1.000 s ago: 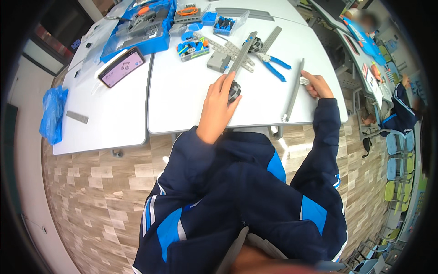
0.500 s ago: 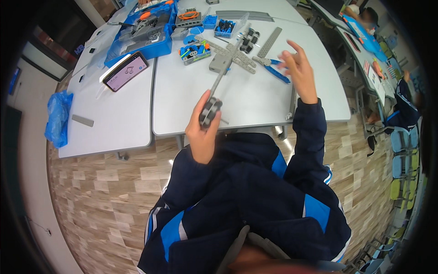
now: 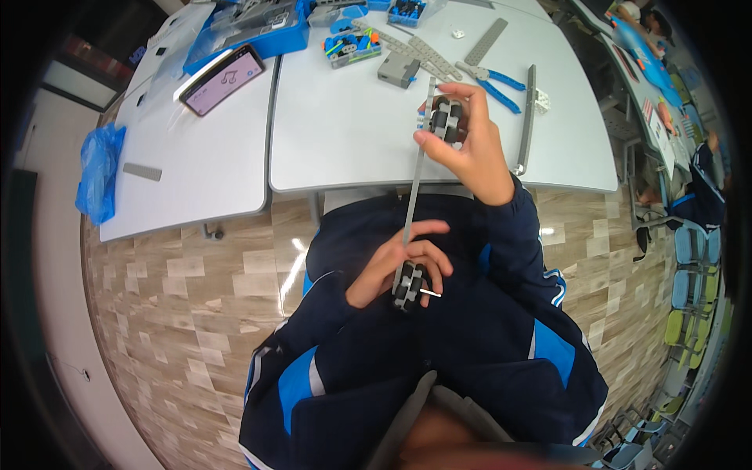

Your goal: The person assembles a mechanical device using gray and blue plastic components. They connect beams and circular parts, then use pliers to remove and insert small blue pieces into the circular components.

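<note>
A long grey beam [image 3: 415, 188] runs nearly straight away from my body, with a black-and-grey roller wheel at each end. My left hand [image 3: 381, 270] grips its near end, the fingers around the beam just above the near wheel [image 3: 406, 287]. A thin light shaft [image 3: 430, 294] sticks out to the right of that wheel. Over the table, my right hand [image 3: 482, 149] closes its thumb and fingers around the far wheel [image 3: 446, 119]. Past it lie a grey block-shaped module [image 3: 399, 70], blue-handled pliers [image 3: 501, 90] and grey perforated beams [image 3: 487, 41].
A clear box of colourful small parts [image 3: 352, 51] stands beyond my hands, with a blue bin [image 3: 286, 41] to its left. A phone [image 3: 225, 80] leans on the left table near a blue plastic bag [image 3: 100, 172]. A long grey channel [image 3: 528, 121] lies at the right.
The beam has come nearer and stands more upright in view. My left hand has drawn back toward my body, and my right hand, free before, has taken hold of the far wheel.
</note>
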Demonstrator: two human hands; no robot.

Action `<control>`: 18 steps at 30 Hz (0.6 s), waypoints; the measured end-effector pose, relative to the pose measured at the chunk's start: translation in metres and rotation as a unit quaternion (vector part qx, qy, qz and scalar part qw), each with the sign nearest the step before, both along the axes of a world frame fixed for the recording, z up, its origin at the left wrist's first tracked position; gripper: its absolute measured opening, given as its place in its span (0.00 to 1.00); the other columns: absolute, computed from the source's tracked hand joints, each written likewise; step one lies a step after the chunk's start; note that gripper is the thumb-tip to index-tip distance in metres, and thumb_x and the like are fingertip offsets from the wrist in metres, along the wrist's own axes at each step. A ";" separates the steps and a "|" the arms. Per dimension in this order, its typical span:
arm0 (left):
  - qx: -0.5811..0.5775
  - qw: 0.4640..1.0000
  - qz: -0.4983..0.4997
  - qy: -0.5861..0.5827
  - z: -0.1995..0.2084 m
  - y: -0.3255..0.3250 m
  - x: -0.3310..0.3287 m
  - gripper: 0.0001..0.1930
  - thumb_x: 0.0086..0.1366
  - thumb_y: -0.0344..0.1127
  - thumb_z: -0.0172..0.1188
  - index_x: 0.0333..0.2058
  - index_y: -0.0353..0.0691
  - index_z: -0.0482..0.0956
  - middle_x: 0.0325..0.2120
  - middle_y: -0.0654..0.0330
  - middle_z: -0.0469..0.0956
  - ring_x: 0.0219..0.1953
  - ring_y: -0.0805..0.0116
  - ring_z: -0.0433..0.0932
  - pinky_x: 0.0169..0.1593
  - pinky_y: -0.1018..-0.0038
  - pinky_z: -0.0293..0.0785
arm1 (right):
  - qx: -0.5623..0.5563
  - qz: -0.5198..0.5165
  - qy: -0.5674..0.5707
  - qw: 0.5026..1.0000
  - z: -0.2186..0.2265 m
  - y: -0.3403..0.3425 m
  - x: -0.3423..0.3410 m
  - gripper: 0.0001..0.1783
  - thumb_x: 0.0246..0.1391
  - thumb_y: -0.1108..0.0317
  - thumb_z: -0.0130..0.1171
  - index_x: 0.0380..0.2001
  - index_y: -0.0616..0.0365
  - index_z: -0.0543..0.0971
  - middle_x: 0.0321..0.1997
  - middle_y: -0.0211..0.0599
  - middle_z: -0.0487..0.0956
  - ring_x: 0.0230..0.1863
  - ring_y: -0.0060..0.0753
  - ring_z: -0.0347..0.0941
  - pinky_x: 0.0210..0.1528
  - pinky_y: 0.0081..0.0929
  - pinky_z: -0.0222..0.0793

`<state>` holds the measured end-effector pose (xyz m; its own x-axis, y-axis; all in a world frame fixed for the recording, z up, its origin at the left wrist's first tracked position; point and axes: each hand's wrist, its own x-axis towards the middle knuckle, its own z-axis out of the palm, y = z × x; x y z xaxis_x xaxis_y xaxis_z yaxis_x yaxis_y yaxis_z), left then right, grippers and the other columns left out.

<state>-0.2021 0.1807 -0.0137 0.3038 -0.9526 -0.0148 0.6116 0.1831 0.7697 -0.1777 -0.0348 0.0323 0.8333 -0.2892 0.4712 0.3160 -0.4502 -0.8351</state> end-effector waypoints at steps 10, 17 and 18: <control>0.040 0.992 0.107 0.057 -0.015 -0.007 -0.028 0.15 0.72 0.34 0.48 0.25 0.42 0.57 0.15 0.50 0.72 0.15 0.64 0.72 0.21 0.72 0.72 | -0.005 0.037 0.017 0.999 -0.001 0.003 -0.022 0.31 0.46 0.66 0.70 0.52 0.60 0.68 0.34 0.36 0.79 0.32 0.22 0.76 0.35 0.21 0.73; 0.011 0.989 0.144 0.044 -0.013 -0.010 -0.037 0.15 0.70 0.31 0.48 0.24 0.42 0.56 0.15 0.48 0.73 0.14 0.62 0.72 0.21 0.71 0.72 | 0.037 0.050 -0.016 0.998 0.006 0.008 -0.032 0.32 0.46 0.66 0.68 0.53 0.62 0.66 0.48 0.46 0.78 0.51 0.32 0.74 0.57 0.31 0.68; 0.013 0.990 0.135 0.043 -0.012 -0.010 -0.037 0.15 0.70 0.31 0.48 0.24 0.41 0.56 0.15 0.48 0.72 0.15 0.62 0.72 0.21 0.71 0.72 | 0.032 0.050 -0.019 0.998 0.007 0.009 -0.032 0.32 0.46 0.67 0.68 0.53 0.62 0.66 0.48 0.46 0.79 0.51 0.32 0.74 0.56 0.31 0.69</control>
